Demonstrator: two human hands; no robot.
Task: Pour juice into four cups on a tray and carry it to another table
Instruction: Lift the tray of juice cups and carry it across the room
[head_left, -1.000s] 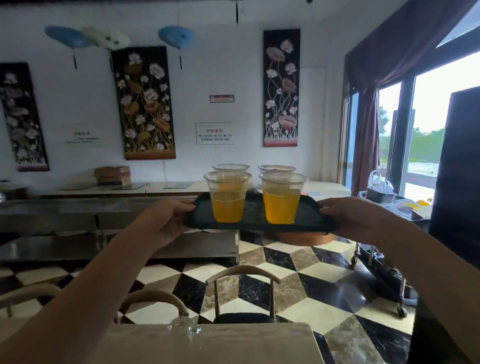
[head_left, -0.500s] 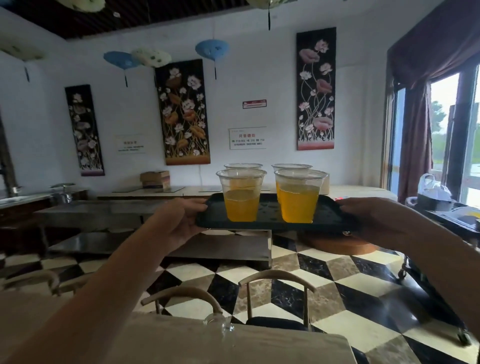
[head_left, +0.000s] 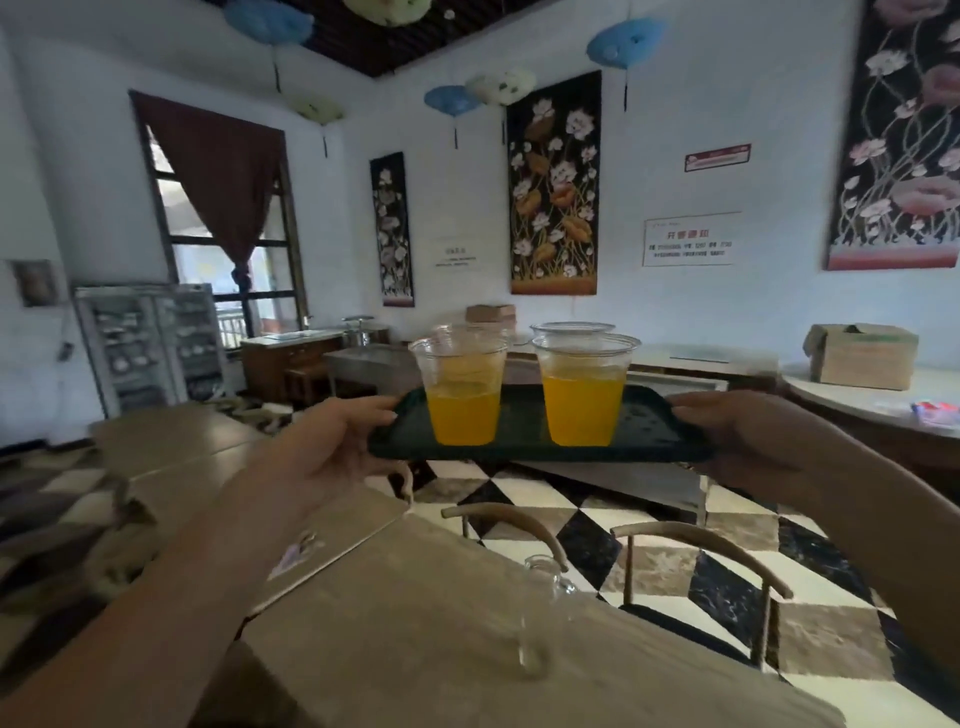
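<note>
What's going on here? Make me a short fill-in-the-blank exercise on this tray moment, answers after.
1. The left hand and right hand hold the dark tray by its two ____.
2. The juice in the near cups is ____ in colour.
3. Below the tray lies a ____-patterned floor.

Missing words: ends; orange; checkered

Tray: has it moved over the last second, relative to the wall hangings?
Yes. The tray, gripped by the left hand and right hand, has swung leftward: the brown-flower hanging, earlier left of it, now sits above it.
</note>
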